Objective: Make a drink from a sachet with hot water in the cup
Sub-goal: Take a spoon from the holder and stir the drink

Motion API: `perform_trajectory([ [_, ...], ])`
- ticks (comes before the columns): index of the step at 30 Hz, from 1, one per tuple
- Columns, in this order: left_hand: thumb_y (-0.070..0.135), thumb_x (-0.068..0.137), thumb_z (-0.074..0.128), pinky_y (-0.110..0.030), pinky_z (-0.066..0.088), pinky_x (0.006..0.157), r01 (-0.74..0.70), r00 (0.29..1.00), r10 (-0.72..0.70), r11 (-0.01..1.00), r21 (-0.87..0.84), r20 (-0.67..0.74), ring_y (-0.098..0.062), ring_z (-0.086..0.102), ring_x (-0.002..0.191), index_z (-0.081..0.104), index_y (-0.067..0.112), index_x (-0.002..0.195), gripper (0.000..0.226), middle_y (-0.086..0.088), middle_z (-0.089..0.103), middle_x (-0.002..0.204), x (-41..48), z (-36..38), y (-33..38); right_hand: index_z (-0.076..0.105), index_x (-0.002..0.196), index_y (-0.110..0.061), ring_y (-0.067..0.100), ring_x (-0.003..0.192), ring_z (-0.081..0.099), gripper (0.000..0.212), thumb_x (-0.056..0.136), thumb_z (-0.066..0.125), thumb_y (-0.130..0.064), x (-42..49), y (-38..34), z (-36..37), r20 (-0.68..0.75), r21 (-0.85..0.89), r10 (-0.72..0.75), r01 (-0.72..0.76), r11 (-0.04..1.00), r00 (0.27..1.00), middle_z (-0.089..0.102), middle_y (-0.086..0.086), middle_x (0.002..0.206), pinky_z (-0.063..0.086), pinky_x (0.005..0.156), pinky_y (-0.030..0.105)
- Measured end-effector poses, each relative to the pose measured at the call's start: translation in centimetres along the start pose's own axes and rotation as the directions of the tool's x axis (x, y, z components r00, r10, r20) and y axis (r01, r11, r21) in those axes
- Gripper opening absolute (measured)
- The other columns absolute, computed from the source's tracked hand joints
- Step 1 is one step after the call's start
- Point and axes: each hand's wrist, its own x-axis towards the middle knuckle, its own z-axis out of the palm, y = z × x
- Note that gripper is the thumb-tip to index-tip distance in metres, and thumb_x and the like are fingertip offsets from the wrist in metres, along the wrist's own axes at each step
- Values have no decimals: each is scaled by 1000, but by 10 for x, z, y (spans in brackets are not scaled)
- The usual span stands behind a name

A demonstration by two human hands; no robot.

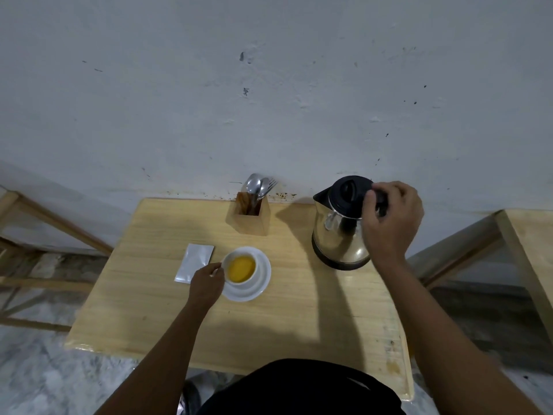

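A white cup (241, 268) holding yellow-orange liquid sits on a white saucer (260, 280) in the middle of the wooden table (299, 310). My left hand (206, 280) touches the cup's left side, fingers pinched at its handle. A silver sachet (194, 262) lies flat just left of the cup. To the right stands a steel kettle (338, 235) with a black lid, upright on the table. My right hand (392, 217) is wrapped around its black handle.
A wooden holder (251, 217) with spoons and forks stands at the table's back edge against the white wall. Wooden frames (45, 235) stand at the left and another wooden table (526, 250) at the right.
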Motion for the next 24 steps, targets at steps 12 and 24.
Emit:
perform_trajectory([
  [12, 15, 88, 59, -30, 45, 72, -42, 974, 46, 999, -23, 223, -17, 56, 75, 69, 9, 100, 16, -4, 64, 84, 20, -21, -2, 70, 94, -32, 8, 90, 60, 17, 88, 57, -43, -47, -98, 112, 748, -43, 195, -247, 968, 634, 64, -12, 104, 43, 67, 27],
  [24, 25, 88, 64, -16, 42, 58, -96, 899, 92, 995, -11, 427, -1, 55, 61, 73, 9, 102, 23, 0, 67, 83, 53, -42, -8, 76, 84, -28, 16, 72, 63, 30, 82, 61, -54, -48, -99, 215, 645, -443, 456, -186, 877, 613, 70, -7, 78, 42, 56, 24],
])
